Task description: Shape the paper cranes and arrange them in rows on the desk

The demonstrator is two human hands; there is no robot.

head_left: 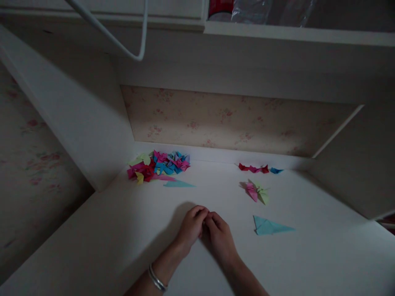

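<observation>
Over the middle of the white desk (148,246), my left hand (191,226) and my right hand (219,234) meet at the fingertips. Both are closed, with thumbs and forefingers pinched together. Whatever sits between the fingers is hidden or too small to make out. A silvery bangle (156,279) circles my left wrist. To the right of my right hand lies a folded light-blue paper (271,226) with a long point. Beyond the hands, another pointed light-blue paper (179,184) lies flat beside a heap of colourful folded papers (163,164).
At the right, a pink folded paper (252,191) touches a pale green one (263,194). Behind them, small red pieces (243,167) and a blue piece (276,170) form a row by the back ledge. A white cable (114,39) hangs in a loop below the upper cabinet (173,10).
</observation>
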